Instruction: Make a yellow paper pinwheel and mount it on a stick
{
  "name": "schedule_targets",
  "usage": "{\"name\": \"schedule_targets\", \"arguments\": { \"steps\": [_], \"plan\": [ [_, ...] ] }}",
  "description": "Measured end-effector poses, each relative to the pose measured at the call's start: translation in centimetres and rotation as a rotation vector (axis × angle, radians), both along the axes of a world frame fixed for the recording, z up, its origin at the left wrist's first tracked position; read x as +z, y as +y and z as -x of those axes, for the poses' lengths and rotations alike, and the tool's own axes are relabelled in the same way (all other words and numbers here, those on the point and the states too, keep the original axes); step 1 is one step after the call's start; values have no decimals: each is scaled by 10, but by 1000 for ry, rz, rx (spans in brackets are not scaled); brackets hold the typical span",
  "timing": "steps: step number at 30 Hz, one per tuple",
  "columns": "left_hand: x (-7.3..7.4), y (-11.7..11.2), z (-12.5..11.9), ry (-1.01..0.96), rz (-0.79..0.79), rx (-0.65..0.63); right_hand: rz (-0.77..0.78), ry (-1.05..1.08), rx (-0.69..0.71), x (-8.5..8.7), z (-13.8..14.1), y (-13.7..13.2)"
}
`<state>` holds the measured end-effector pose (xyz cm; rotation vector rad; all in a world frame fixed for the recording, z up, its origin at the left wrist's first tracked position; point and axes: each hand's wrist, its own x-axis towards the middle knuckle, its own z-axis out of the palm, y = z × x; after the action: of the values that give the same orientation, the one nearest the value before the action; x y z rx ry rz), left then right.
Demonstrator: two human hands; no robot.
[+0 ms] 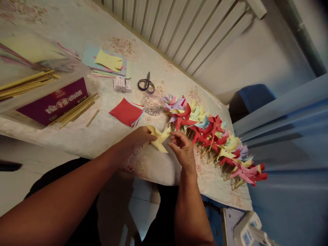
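Note:
A yellow pinwheel paper, slit and partly folded into blades, is held over the table's front edge. My left hand grips its left side, the thumb lying on top. My right hand has curled fingers at its right corner; the exact fingertip contact is hard to see. Just beyond my left hand lies a stack of cut squares, a red sheet uppermost. Behind the yellow paper is a clear round dish of small shiny pieces. Finished pinwheels in several colours lie in a row to the right of my right hand.
Dark-handled scissors lie beside small white boxes. Further left are coloured paper sheets, a purple-labelled box and loose wooden sticks. A slatted panel borders the table's back, and a blue curtain hangs at right.

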<state>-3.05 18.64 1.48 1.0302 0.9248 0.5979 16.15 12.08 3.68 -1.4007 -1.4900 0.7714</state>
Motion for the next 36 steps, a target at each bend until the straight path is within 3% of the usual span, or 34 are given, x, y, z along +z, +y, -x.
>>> {"name": "schedule_targets", "arguments": {
  "steps": [5, 14, 25, 36],
  "plan": [
    [1, -2, -1, 14, -8, -64, 41, -137, 72, 2, 5, -1],
    [8, -4, -1, 60, -61, -122, 170, -188, 116, -15, 7, 0],
    [12, -4, 0, 125, -159, -170, 211, -350, 168, -8, 12, -1],
    [-1, 0, 0, 159, -198, -193, 241, -343, 173, -6, 14, -1]
  ]
}}
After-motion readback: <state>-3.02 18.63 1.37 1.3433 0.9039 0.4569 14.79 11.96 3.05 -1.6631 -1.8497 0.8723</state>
